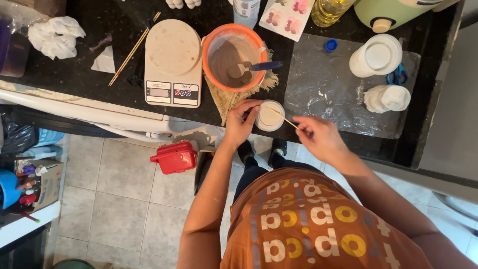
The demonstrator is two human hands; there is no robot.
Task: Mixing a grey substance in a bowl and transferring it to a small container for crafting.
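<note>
Orange shirt (318,224) fills bottom of head view, nearest lens. Left hand (240,122) clasps small white cup (269,115) at surface (74,74) edge, centre frame. Right hand (321,137), at 3 o'clock of cup, pinches thin wooden stick (285,118), tip in pale mix. Stirring looks underway, cup filled. Orange bowl (234,57) at 12 o'clock holds grey-brown batter, spoon inside. Pink-filled mould (286,17) beyond. Scale (173,62) at 10 o'clock, bare.
</note>
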